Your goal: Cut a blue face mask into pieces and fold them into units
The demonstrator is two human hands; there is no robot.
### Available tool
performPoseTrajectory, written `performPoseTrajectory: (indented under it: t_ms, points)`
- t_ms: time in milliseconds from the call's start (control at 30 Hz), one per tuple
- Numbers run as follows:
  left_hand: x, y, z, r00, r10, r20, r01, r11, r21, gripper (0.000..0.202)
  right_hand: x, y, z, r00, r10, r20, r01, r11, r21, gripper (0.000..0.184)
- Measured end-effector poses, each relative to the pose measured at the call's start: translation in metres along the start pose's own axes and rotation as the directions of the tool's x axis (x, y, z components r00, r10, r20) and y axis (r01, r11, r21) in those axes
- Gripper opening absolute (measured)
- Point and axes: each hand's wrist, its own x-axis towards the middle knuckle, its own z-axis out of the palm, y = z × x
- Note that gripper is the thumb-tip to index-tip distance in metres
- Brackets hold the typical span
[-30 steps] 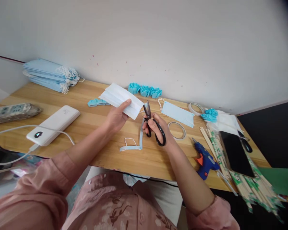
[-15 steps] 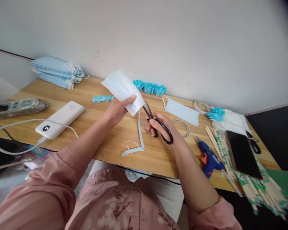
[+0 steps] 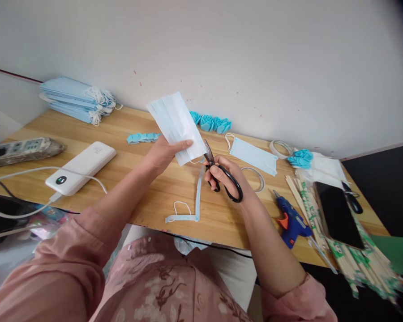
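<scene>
My left hand (image 3: 169, 151) pinches a pale blue face mask (image 3: 177, 125), thumb on its near face, and holds it tilted above the table. Black-handled scissors (image 3: 233, 181) are in my right hand (image 3: 224, 172), with fingers through the loops. Their blades are at the mask's lower right corner and look nearly closed. Below the corner hangs a narrow blue strip (image 3: 198, 197), bent on the tabletop, with a white ear loop (image 3: 182, 203) at its end. Another mask (image 3: 253, 155) with one loop lies flat to the right.
Blue pleated flowers (image 3: 211, 123) and a pleated strip (image 3: 143, 138) lie behind. At left are stacked masks (image 3: 72, 98) and a power bank (image 3: 82, 166). At right are tape rolls (image 3: 255, 179), a glue gun (image 3: 290, 221), a phone (image 3: 337, 214) and wrapped chopsticks (image 3: 359, 264).
The mask has turned more upright and shifted slightly right in my left hand. The bent strip's lower end has slid a little towards me. The scissors stay at the mask's corner.
</scene>
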Motion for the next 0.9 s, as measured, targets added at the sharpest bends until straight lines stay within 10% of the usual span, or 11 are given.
performPoseTrajectory:
  t_ms: [900]
  points:
    - [-0.0032,0.0008,0.0050,1.000,0.006,-0.015,-0.007,0.998,-0.065,0.047,-0.0022,-0.0024,0.0042,0.999,-0.014,-0.048,0.011,0.998,-0.056,0.054]
